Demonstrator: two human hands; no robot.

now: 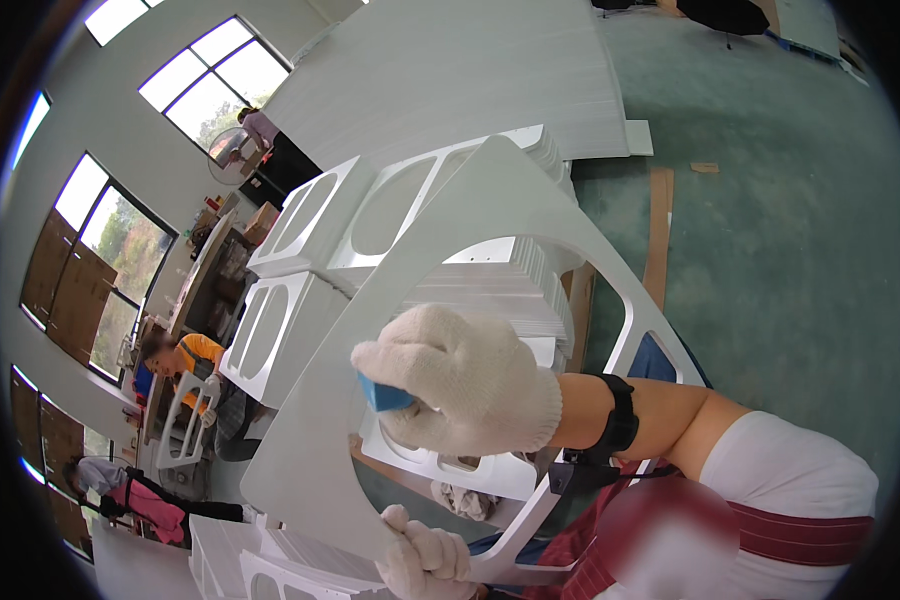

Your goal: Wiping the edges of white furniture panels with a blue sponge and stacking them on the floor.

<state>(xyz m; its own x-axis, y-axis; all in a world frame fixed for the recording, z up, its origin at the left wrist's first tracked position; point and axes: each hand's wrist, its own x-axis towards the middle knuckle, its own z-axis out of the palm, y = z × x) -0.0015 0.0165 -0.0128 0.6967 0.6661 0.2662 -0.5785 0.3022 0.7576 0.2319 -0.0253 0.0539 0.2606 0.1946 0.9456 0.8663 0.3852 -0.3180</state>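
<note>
A flat white panel (305, 440) with large rounded cut-outs stands tilted in front of me. My right hand (460, 375), in a white knitted glove, is closed around a small blue block (384, 393) and holds it against or just over the panel's face, by the rim of the big cut-out. I cannot tell whether the block touches the panel. Lower down, my left hand (425, 555), also gloved, has its fingers closed over the panel's edge at the cut-out. A black strap (622, 415) circles my right wrist.
Stacks of similar white panels (515, 280) stand behind mine, with more at the lower left (280, 565). A seated person in orange (205, 350) holds a white frame (178, 430). Two others stand farther off. Cardboard strips (658, 235) lie on the green floor (770, 260).
</note>
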